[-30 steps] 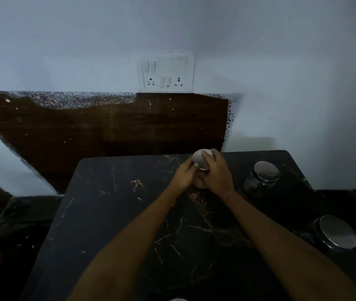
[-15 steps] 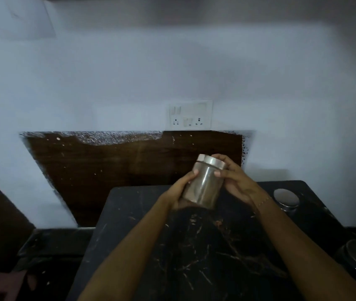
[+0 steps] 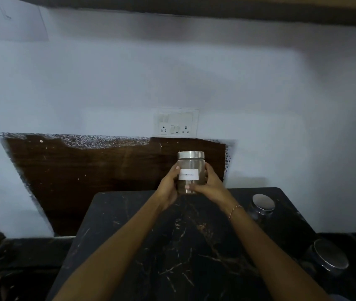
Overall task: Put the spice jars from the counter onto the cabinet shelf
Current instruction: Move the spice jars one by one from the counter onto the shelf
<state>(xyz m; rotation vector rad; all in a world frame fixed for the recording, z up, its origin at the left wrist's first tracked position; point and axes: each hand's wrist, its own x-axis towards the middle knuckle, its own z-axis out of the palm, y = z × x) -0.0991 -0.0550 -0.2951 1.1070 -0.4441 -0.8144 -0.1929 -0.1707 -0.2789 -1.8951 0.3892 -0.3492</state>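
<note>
A clear spice jar [image 3: 191, 168] with a metal lid and a white label is held upright above the black marble counter [image 3: 172, 246]. My left hand [image 3: 169, 187] grips its left side and my right hand [image 3: 209, 185] cups its right side and base. Two more jars with metal lids stand on the counter: one [image 3: 262, 205] at the back right, another [image 3: 330, 257] at the near right. A dark edge of the cabinet [image 3: 194, 8] runs along the top of the view.
A white switch and socket plate [image 3: 177, 123] sits on the pale wall above a dark wooden back panel [image 3: 86, 170]. Lower dark counters lie to the left [image 3: 20, 253] and right of the raised black one.
The jar has been lifted off the counter with both hands and turned upright, its label now facing me. My view has tilted up toward the cabinet.
</note>
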